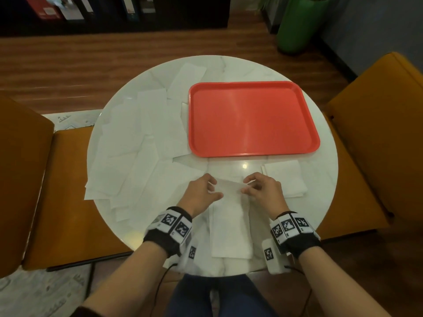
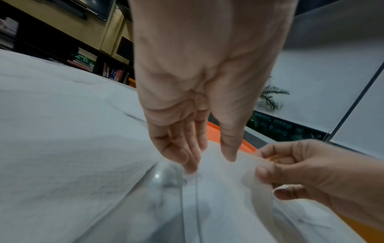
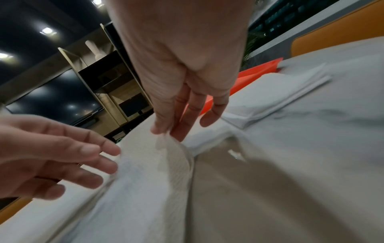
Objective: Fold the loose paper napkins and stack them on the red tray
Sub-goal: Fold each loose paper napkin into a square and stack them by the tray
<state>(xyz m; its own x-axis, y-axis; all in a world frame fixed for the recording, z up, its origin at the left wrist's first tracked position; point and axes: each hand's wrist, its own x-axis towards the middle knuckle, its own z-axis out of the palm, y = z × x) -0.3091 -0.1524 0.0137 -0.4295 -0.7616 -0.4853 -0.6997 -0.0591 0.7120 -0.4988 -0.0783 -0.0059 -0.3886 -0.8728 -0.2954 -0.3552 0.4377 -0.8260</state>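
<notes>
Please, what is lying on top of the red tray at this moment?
Nothing lies on the red tray; its whole inside shows bare. The folded napkins sit on the table just beside its near edge. What is beneath the tray is covered.

white napkin [image 1: 230, 216] half-lifted, red tray [image 1: 251, 120] bare

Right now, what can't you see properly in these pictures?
- Head view: how many napkins are in the folded pile; the layers are too thin to count.
- Head view: the right hand covers its edge of the napkin being folded.
- Left wrist view: only a sliver of the red tray shows behind the left hand.
</notes>
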